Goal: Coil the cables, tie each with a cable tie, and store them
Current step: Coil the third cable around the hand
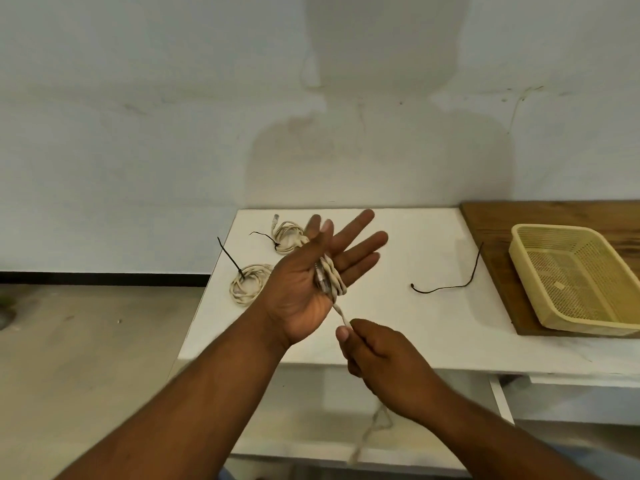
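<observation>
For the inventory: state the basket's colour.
Pale yellow basket, clearest in the head view.

bare tabletop (415, 258) beside loose tie (446, 287)

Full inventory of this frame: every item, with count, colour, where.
tied cable coils: 2, cream, left part of the table, each bound with a black tie
loose cable tie: 1, black, on the table right of the hands
basket: 1, pale yellow plastic, on the wooden board
wooden board: 1, brown, at the table's right end
table: 1, white, against the wall
loose cable: 1, cream, wound across the left palm, passes through the right hand, hangs below the table edge
left hand: 1, palm towards camera, fingers straight, carries the windings
right hand: 1, pinches the loose cable just below the left hand
</observation>
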